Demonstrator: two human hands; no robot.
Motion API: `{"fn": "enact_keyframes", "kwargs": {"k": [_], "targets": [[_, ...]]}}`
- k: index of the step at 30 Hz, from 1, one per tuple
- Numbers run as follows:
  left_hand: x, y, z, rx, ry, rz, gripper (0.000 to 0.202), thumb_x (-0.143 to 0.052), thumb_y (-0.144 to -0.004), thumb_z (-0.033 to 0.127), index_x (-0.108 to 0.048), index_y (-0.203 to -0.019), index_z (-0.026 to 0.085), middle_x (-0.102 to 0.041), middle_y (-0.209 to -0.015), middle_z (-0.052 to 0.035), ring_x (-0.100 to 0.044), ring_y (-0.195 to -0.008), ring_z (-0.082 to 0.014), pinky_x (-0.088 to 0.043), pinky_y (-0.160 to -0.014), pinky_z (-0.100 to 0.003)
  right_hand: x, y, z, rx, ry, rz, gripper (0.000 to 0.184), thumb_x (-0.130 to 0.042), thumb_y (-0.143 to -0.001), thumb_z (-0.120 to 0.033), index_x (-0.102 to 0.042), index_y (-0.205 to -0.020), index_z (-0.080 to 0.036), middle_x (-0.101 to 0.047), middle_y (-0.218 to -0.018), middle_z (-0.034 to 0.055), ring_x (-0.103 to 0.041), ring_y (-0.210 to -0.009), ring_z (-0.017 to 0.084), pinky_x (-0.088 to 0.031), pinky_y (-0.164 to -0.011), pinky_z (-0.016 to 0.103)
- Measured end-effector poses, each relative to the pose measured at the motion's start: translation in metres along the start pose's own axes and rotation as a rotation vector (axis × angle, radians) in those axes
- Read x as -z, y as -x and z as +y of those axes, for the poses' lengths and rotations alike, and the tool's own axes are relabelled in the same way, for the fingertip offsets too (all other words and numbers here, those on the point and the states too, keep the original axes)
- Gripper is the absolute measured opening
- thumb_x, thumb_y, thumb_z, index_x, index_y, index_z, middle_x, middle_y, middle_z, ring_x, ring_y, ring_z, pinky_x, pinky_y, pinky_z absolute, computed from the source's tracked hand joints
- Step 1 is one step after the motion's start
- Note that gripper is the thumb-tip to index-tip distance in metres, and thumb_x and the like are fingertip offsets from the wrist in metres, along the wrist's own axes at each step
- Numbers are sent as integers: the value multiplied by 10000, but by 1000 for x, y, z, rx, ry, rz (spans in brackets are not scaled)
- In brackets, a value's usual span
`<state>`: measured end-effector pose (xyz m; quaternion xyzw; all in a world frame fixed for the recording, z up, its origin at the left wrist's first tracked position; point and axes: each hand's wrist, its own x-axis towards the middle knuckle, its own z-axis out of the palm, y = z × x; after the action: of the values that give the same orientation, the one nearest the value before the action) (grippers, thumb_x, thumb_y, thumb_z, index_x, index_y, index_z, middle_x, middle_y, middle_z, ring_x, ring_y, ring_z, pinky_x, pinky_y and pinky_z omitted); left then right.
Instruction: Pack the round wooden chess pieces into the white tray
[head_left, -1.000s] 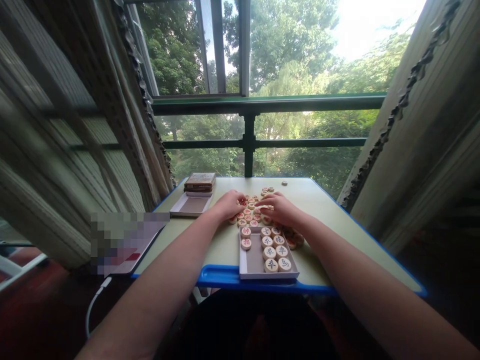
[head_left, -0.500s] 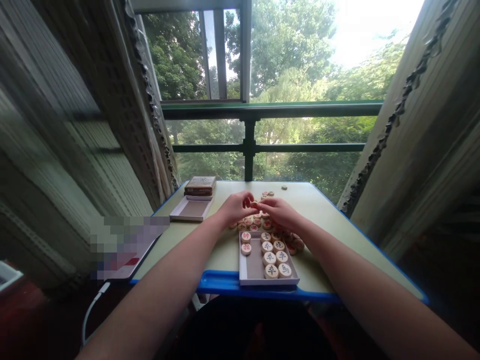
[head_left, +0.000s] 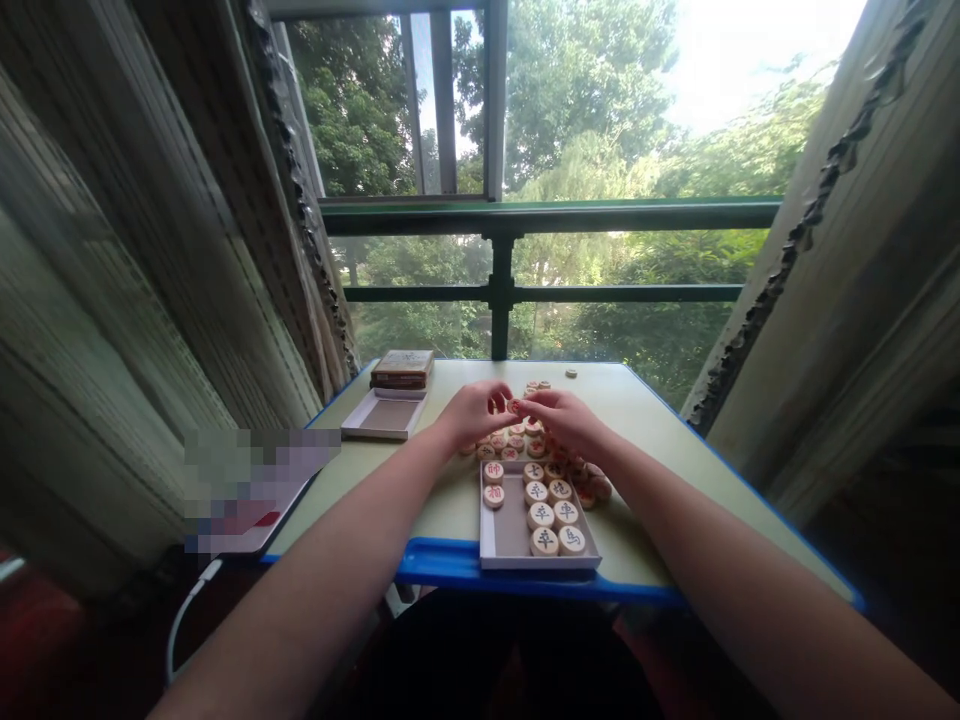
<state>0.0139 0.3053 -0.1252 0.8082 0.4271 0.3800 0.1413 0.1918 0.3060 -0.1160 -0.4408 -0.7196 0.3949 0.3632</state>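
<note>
My left hand [head_left: 474, 411] and my right hand [head_left: 561, 416] meet fingertip to fingertip above a heap of round wooden Chinese chess pieces [head_left: 517, 440] on the green table [head_left: 660, 440]. Both hands are curled in a pinch around a small piece between them [head_left: 514, 406]; which hand grips it I cannot make out. Just in front of the heap lies a shallow white box tray [head_left: 504, 530] with several pieces laid in rows along its right side and two red-marked pieces at its left.
An empty white box lid [head_left: 382, 415] and a brown box [head_left: 403, 368] stand at the table's back left. A tablet with a white cable [head_left: 195, 598] rests at the left edge. A single piece [head_left: 571, 373] lies far back. Green window rail behind, curtains on both sides.
My hands have lifted off the heap of pieces and come together in a pinch above it. The view has tilted slightly; the pieces in the tray stay put.
</note>
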Motion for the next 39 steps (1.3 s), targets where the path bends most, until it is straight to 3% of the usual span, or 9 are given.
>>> {"fn": "enact_keyframes", "kwargs": {"k": [6, 10, 15, 20, 25, 28, 31, 36, 39], "targets": [[-2, -1, -5, -38, 20, -12, 336, -659, -714, 360, -638, -991, 171, -621, -723, -10, -536, -613, -102, -433, -563, -213, 0, -2, 6, 21, -56, 1, 384, -619, -694, -473, -693, -830, -121, -638, -721, 35, -508, -629, 110, -386, -584, 242], [-1, -2, -5, -31, 5, -6, 272, -643, -728, 353, -662, -915, 156, -642, -739, -27, -545, -617, -108, -434, -561, -215, -1, -3, 8, 62, -2, 6, 369, -541, -769, -451, -690, -847, -123, -664, -774, 56, -531, -639, 120, -408, -606, 252], [3, -3, -9, 117, -139, 78, 289, -668, -688, 392, -641, -826, 139, -664, -778, -47, -567, -634, -134, -436, -574, -241, 0, -4, 11, 167, 385, 24, 242, -517, -807, -276, -707, -907, -164, -692, -910, 74, -588, -833, 179, -426, -766, 293], [3, -2, -13, 289, -259, -47, 293, -684, -652, 384, -646, -823, 149, -677, -786, -49, -595, -653, -158, -432, -563, -241, 2, -4, 15, 280, 723, -106, 194, -544, -796, -216, -733, -832, -193, -698, -926, 60, -573, -890, 203, -352, -923, 352], [2, -1, -18, 382, -280, -75, 262, -679, -636, 300, -673, -859, 161, -693, -834, -50, -610, -644, -154, -420, -547, -225, 3, -4, 16, 238, 774, -57, 211, -554, -799, -280, -724, -899, -203, -686, -974, 67, -539, -943, 223, -384, -883, 336], [2, -1, -19, 427, -303, -89, 238, -658, -651, 327, -688, -816, 157, -686, -724, -45, -600, -581, -152, -408, -526, -228, 5, -5, 17, 201, 793, -18, 221, -555, -779, -254, -719, -917, -203, -677, -1001, 70, -523, -971, 233, -389, -879, 331], [2, 1, -16, 486, -261, -195, 256, -584, -720, 386, -685, -791, 161, -642, -579, -19, -535, -432, -123, -369, -461, -227, 6, -5, 17, 179, 783, 3, 233, -550, -766, -235, -719, -923, -203, -676, -1010, 65, -513, -993, 238, -394, -875, 324], [2, 2, -14, 416, -234, -291, 284, -536, -760, 417, -658, -687, 172, -562, -455, 12, -455, -354, -91, -303, -402, -210, 4, -3, 15, 242, 774, -38, 207, -556, -772, -253, -727, -875, -200, -685, -974, 68, -526, -968, 235, -381, -902, 342], [2, 4, -18, 453, -138, -307, 279, -542, -754, 426, -665, -788, 177, -584, -488, 15, -478, -356, -95, -304, -387, -203, 12, -4, 12, 111, 654, -27, 220, -558, -764, -259, -721, -893, -187, -692, -963, 69, -568, -927, 214, -422, -834, 298]]}}
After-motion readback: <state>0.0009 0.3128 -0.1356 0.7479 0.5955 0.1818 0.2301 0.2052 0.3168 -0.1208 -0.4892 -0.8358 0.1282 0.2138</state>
